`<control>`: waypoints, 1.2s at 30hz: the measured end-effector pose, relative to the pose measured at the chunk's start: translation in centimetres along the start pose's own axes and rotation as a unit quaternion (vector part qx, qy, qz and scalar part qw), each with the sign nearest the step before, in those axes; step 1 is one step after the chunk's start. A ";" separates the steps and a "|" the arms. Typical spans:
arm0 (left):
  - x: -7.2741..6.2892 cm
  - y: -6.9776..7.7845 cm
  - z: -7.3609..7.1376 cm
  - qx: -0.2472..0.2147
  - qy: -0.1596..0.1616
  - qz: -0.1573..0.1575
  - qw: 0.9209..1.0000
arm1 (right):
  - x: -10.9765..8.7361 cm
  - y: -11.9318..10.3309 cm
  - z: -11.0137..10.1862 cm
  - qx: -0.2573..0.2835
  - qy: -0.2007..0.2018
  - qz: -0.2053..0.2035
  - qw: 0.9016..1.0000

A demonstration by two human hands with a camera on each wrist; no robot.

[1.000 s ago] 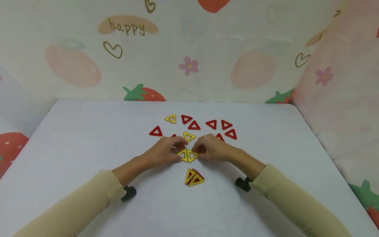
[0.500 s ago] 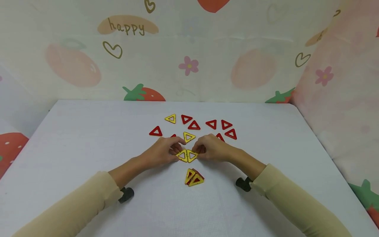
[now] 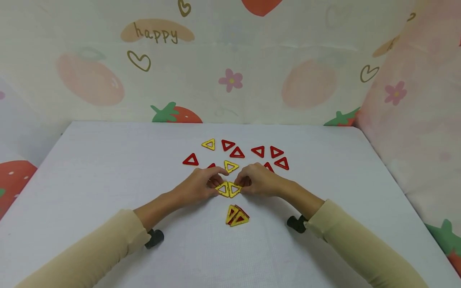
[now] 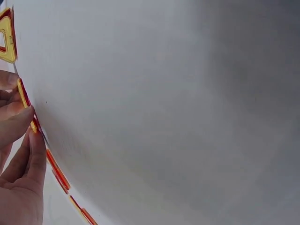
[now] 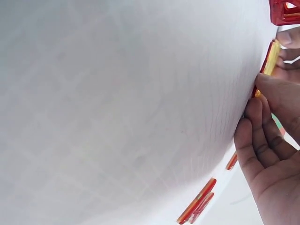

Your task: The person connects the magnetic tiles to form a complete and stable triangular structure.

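Note:
Two yellow triangular magnetic tiles stand edge to edge in the middle of the table, the left yellow tile (image 3: 223, 189) against the right yellow tile (image 3: 235, 190). My left hand (image 3: 197, 185) pinches the outer corner of the left one. At the opposite corner, my right hand (image 3: 260, 181) grips the right one between thumb and fingers. Both wrist views show red along the underside of the yellow tiles (image 4: 22, 96), (image 5: 271, 63). Nearer to me lies a small cluster of yellow and red tiles (image 3: 238, 218), partly overlapping.
Behind my hands, several loose red tiles (image 3: 258, 151) lie spread on the white table (image 3: 126, 160). Two more yellow tiles (image 3: 230, 166), (image 3: 209, 144) lie among them. My hands partly cover a few red ones. A patterned cloth (image 3: 259, 48) hangs behind the table's far edge.
My left hand has drawn back slightly to the left, its fingers nearer the tile's outer corner. The right hand and the tiles stay practically where they were.

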State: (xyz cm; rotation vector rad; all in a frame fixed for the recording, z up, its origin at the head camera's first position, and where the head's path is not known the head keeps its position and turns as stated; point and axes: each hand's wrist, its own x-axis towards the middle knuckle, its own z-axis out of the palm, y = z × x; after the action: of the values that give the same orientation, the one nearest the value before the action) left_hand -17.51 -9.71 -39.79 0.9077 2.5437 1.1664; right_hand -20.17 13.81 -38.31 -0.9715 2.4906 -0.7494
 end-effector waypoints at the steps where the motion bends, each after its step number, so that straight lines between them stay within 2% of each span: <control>1: 0.0 0.0 0.0 -0.002 0.000 0.001 1.000 | 0.0 0.0 0.0 0.000 0.001 -0.001 1.000; 12: 0.5 0.7 -0.3 -0.018 0.019 0.001 1.000 | 0.0 0.2 0.1 -0.006 0.002 -0.006 1.000; 27: 0.9 1.0 0.5 -0.048 0.041 0.029 0.998 | -0.1 0.1 0.1 -0.002 0.007 -0.010 1.000; 36: 1.3 1.0 0.9 -0.082 0.043 0.005 0.996 | -0.1 0.2 0.0 0.004 0.008 -0.021 1.000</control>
State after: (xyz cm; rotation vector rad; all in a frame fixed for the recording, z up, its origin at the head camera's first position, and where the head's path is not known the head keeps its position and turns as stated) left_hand -17.72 -7.91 -39.57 0.8503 2.4664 1.4219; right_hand -20.20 14.03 -38.37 -1.0212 2.4852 -0.7832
